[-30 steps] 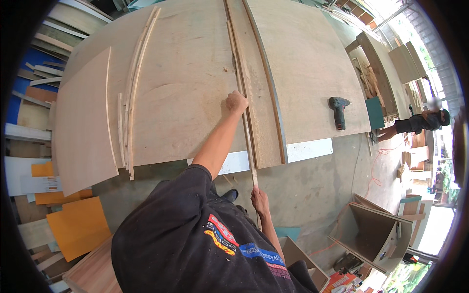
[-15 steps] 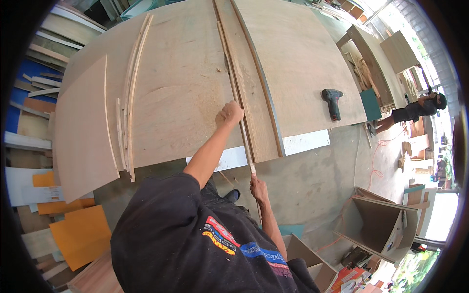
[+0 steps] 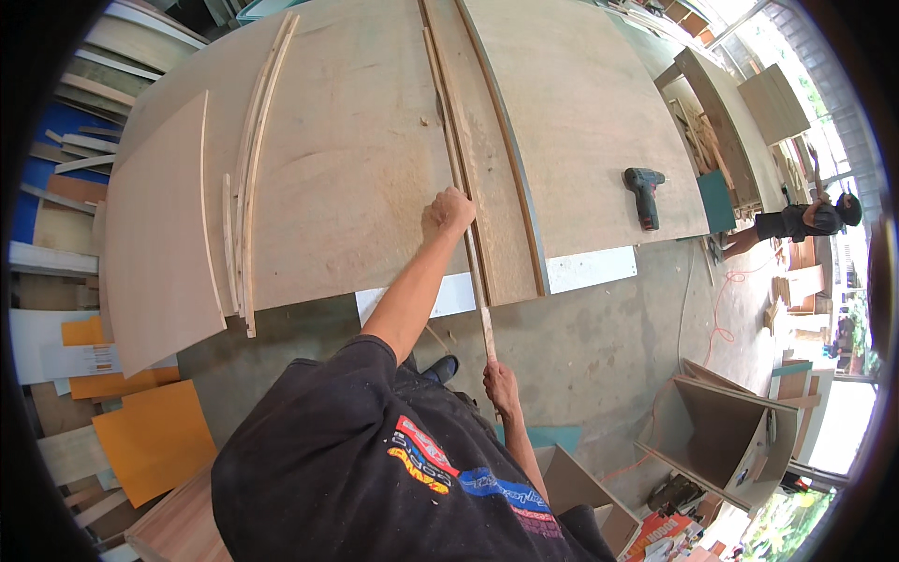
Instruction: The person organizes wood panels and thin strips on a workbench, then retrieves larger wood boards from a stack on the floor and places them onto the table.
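A long thin wooden strip lies lengthwise on the plywood-topped table and sticks out past its near edge. My left hand is closed on the strip over the tabletop, knuckles up. Beyond the edge, closer to my body, my right hand is wrapped round the strip's near part. Just right of the strip runs a wider wooden board with a dark strip along its right side. Sawdust is scattered left of my left hand.
On the plywood sheet lie a cordless drill at right and narrow strips at left. A thin panel overhangs the left corner. Cabinet boxes stand on the floor at right. A person stands farther right.
My right hand has moved closer to my body, with more of the strip showing between it and the table edge. My left hand stays closed at about the same place. The view has shifted slightly.
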The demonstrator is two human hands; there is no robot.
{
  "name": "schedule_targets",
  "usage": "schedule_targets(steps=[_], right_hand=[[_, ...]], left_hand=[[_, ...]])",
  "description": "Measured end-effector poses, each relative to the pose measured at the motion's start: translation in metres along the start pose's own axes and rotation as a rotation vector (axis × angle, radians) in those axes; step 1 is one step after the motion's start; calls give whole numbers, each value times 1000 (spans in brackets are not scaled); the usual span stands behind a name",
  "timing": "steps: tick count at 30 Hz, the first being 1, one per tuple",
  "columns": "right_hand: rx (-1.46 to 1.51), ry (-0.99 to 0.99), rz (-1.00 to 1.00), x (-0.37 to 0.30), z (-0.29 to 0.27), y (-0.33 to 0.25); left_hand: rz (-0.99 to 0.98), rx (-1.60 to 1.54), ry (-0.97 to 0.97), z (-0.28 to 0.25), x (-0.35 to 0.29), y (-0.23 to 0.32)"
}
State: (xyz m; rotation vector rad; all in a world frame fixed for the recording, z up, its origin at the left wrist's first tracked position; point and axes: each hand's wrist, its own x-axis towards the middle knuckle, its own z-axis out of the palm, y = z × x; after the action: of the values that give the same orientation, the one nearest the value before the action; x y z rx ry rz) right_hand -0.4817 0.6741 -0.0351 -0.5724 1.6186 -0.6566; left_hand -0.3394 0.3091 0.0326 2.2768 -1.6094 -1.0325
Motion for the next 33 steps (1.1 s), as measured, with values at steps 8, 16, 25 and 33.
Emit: schedule_targets(steps=[8, 16, 25, 33], right_hand=[[-65, 62, -33, 26, 16, -33], [-131, 97, -76, 57, 26, -55], [-95, 89, -38, 56, 27, -66], [-25, 55, -106, 35, 23, -66]], left_hand=[[-71, 11, 17, -12, 33, 16], [-40, 53, 48, -4, 88, 17], [19, 57, 97, 16, 21, -4], [-70, -13, -74, -10, -18, 1]])
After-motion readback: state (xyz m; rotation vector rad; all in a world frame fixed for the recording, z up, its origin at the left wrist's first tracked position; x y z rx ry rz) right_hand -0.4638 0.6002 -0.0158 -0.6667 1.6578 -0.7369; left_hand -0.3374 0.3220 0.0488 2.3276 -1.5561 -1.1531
